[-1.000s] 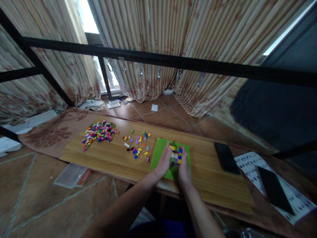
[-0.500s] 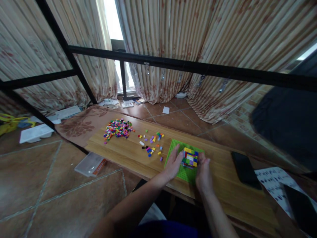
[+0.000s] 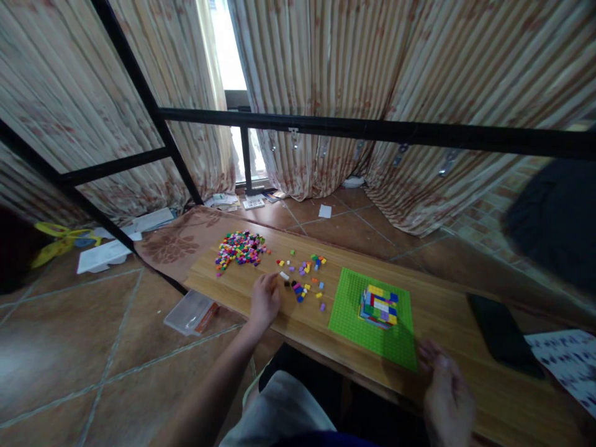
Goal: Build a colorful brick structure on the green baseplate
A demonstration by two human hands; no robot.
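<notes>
Brick stack (image 3: 379,307), multicoloured, sits near the middle of the green baseplate (image 3: 347,301), with both hands apart from it. Seen from the baseplate, the left hand (image 3: 265,301) is at nine o'clock, fingers curled near a white brick (image 3: 284,275); whether they grasp anything cannot be told. The right hand (image 3: 447,382) is at four o'clock, fingers loosely bent beside the baseplate's edge, contact unclear. Loose bricks (image 3: 306,288) lie on the tabletop (image 3: 440,304) toward ten o'clock, a brick pile (image 3: 239,248) beyond.
</notes>
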